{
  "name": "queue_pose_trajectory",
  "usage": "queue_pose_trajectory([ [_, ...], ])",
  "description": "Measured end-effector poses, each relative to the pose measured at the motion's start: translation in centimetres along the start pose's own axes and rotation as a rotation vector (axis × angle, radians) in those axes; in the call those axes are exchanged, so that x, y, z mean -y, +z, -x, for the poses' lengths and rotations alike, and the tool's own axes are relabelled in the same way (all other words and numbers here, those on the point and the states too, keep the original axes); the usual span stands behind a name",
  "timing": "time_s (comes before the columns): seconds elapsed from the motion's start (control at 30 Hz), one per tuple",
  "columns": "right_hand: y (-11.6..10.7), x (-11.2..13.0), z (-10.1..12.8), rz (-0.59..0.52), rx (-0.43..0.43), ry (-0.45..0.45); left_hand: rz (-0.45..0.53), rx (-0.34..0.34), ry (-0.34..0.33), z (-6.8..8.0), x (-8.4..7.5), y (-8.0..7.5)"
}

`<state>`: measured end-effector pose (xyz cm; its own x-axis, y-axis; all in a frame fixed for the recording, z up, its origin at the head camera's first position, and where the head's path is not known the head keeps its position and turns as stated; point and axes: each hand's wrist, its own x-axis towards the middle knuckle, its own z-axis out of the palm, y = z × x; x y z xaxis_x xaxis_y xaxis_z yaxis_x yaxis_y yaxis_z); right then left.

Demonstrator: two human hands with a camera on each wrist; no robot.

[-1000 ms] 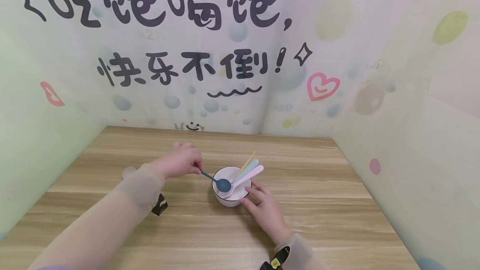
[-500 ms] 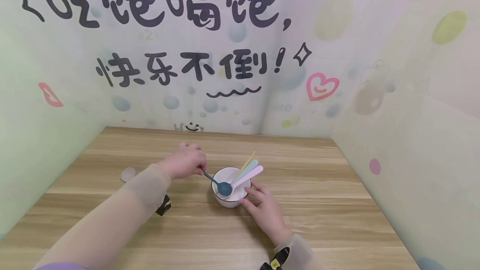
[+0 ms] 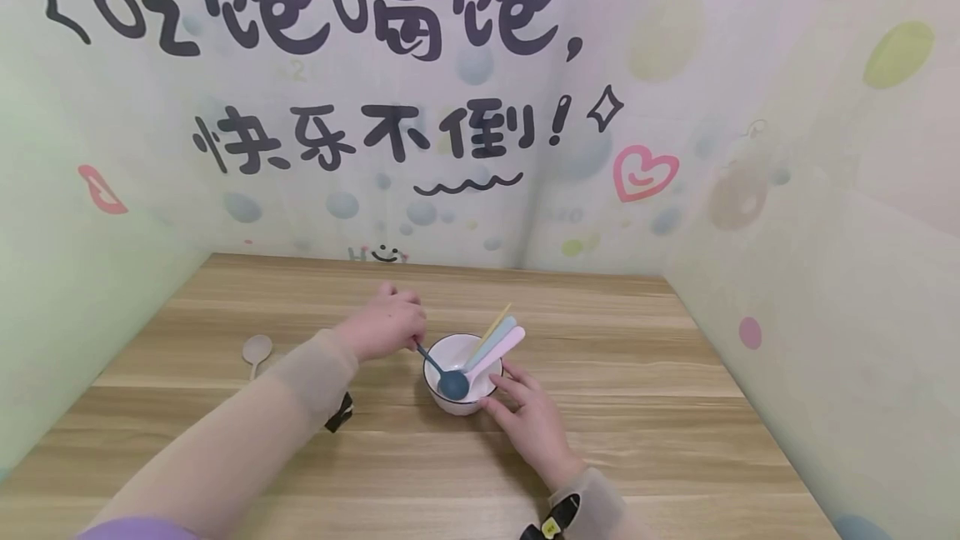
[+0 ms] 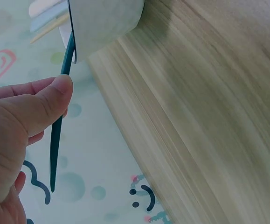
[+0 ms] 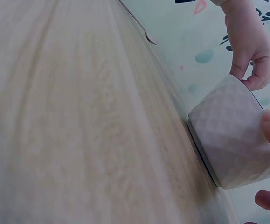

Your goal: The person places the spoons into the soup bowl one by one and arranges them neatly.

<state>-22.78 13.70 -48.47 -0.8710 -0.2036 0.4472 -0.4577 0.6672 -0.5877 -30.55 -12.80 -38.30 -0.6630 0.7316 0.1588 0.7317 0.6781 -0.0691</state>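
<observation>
My left hand (image 3: pixel 384 325) pinches a dark teal spoon (image 3: pixel 453 385) by its handle, left of a white bowl (image 3: pixel 459 407) with a dark rim. The spoon's head lies inside the bowl. In the left wrist view, thumb and fingertips hold the teal handle (image 4: pixel 55 149) below the rim. My right hand (image 3: pixel 529 419) grips the bowl's right side, thumb at the front and fingers farther back. A pink handle (image 3: pixel 504 350), a light blue handle (image 3: pixel 491 342) and a thin yellow handle (image 3: pixel 497 325) lean out over the bowl's back right; their lower ends are partly hidden.
A beige spoon (image 3: pixel 257 348) lies on the wooden table (image 3: pixel 637 440) at the left, its handle partly behind my left forearm. Printed walls (image 3: pixel 480 223) enclose the table at the back and both sides.
My left hand has shifted right toward the bowl, and the teal spoon's head has slid slightly right and down inside it. More of the beige spoon shows. My right hand stays put.
</observation>
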Motion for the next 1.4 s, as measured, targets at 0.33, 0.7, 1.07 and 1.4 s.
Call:
queue_pose_trajectory([
  [0.33, -0.2, 0.2, 0.0, 0.002, 0.001, 0.009, -0.028, -0.011, 0.047, -0.9, -0.7, 0.3],
  [0.7, -0.1, 0.2, 0.0, -0.018, 0.012, 0.027, -0.080, -0.025, 0.058, -1.4, -0.9, 0.9],
  [1.07, 0.1, 0.0, 0.0, -0.010, 0.003, 0.015, -0.171, -0.020, 0.049, -1.8, -1.3, 1.5],
  [1.4, 0.2, 0.0, 0.0, -0.006, -0.013, 0.002, -0.189, -0.062, 0.063, -1.6, -1.4, 1.9],
])
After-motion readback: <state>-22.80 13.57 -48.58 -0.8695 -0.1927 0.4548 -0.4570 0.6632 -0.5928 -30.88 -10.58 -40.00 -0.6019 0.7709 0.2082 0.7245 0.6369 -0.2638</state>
